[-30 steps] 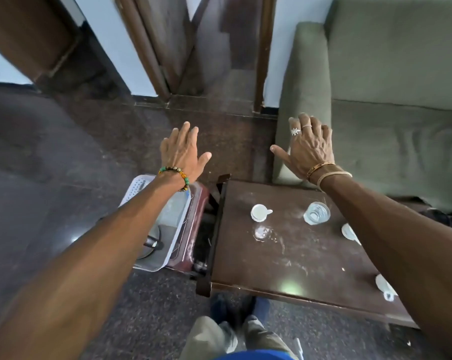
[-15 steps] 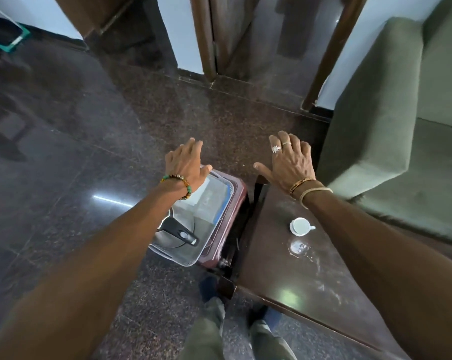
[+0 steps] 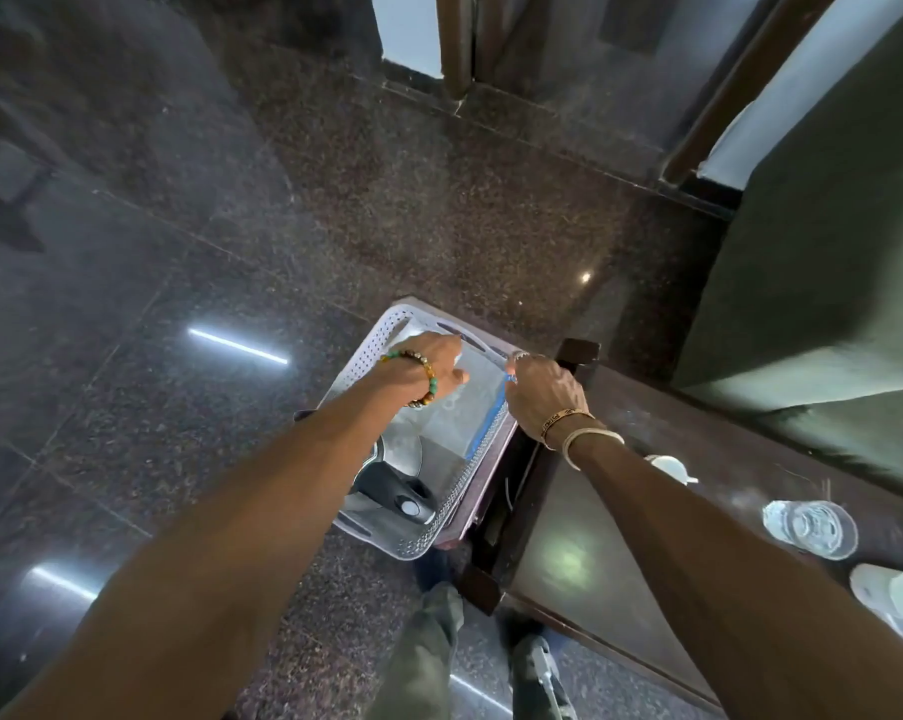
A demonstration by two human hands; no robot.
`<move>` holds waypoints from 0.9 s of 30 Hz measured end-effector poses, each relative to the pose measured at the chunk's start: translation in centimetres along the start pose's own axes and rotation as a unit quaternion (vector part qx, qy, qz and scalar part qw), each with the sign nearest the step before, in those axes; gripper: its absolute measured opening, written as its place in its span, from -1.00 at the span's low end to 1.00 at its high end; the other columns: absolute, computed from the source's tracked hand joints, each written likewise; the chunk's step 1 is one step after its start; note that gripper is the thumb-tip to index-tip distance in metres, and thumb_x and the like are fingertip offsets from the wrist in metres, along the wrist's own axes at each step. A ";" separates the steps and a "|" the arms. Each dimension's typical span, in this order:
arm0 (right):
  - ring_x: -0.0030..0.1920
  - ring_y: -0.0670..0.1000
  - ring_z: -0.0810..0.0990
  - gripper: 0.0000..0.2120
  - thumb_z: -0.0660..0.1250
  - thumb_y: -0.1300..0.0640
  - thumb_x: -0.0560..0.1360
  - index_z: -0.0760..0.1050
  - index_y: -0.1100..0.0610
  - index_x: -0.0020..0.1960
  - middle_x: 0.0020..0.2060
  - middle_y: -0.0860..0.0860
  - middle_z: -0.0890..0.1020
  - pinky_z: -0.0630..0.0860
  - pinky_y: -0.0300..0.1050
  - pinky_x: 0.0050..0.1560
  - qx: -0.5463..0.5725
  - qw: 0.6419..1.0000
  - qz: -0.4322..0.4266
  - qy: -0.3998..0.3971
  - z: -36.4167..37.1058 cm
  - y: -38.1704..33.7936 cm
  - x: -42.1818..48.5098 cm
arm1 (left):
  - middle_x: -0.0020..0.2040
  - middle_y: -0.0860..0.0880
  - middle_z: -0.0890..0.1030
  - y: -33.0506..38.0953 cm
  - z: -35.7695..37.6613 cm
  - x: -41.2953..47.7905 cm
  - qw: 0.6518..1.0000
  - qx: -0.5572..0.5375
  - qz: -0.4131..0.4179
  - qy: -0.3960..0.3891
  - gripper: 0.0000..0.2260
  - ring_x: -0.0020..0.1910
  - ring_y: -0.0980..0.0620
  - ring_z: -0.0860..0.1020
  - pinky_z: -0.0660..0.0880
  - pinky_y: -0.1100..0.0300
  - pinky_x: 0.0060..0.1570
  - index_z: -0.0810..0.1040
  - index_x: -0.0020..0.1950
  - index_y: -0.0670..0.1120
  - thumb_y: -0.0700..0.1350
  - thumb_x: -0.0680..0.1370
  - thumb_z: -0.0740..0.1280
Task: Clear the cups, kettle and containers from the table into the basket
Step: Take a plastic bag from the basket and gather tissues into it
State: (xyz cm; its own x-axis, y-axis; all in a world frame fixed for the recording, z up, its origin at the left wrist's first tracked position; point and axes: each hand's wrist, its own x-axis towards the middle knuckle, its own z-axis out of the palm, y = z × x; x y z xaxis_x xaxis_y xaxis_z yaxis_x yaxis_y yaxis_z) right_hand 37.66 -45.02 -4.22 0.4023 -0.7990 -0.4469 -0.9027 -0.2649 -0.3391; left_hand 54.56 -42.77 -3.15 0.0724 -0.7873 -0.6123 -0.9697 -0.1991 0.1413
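1. Both hands have come down since the earlier frames, from hovering spread above the floor to reaching into the basket (image 3: 366, 356), and the camera has tipped toward it.
2. Head view: the left hand (image 3: 428, 368) rests on a clear container (image 3: 454, 407) with a blue edge inside the white perforated basket, fingers curled; whether it grips is unclear. The right hand (image 3: 540, 394) is closed near the container's blue rim, beside the table (image 3: 569, 558) corner.
3. A kettle (image 3: 392, 485) with a black handle already lies in the basket's near end.
4. Left on the table: a white cup (image 3: 673, 469), a glass (image 3: 810, 528), and another white cup (image 3: 891, 595) at the right edge.
5. Risks: the container may sit tilted against the kettle and shift; the right forearm crosses close over the cup and glass and could knock them.
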 end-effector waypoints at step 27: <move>0.01 0.11 0.64 -0.79 0.36 0.27 0.44 0.66 0.03 -0.03 -0.09 0.07 0.70 0.42 -0.20 -0.10 0.320 0.870 0.348 0.141 10.7 -2.0 8.1 | 0.19 -0.23 0.58 -1.9 6.3 6.1 0.993 0.026 -0.013 -0.118 -0.66 0.13 -0.21 0.57 0.53 0.02 0.07 0.46 0.31 -0.19 -0.03 0.60 0.27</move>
State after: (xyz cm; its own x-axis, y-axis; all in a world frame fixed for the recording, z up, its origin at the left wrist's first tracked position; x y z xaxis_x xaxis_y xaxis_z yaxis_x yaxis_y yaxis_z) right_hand 44.34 -45.22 -16.02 -0.3414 -0.7704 -0.5385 -0.6070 0.6181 -0.4995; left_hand 55.36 -43.50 -12.05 0.0464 -0.6233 -0.7806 -0.9796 -0.1813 0.0865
